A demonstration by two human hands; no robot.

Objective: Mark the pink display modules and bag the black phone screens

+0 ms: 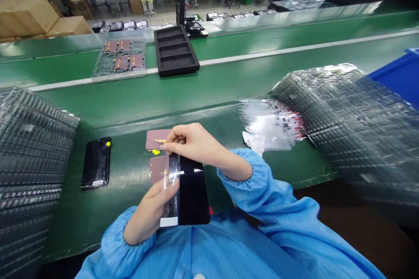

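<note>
On the green bench (pixel 124 174), left hand (pixel 150 213) pinches a black screen (pixel 194 196); right hand (pixel 193 144) curls above.

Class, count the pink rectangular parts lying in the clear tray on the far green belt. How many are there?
4, all in the clear tray: back-left part, back-right part, front-left part, front-right part. Others could be stacked beneath, unseen.

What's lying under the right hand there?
A pink sheet with a yellow tab lies partly beneath the right hand; the part of the sheet covered by the fingers cannot be seen.
</note>
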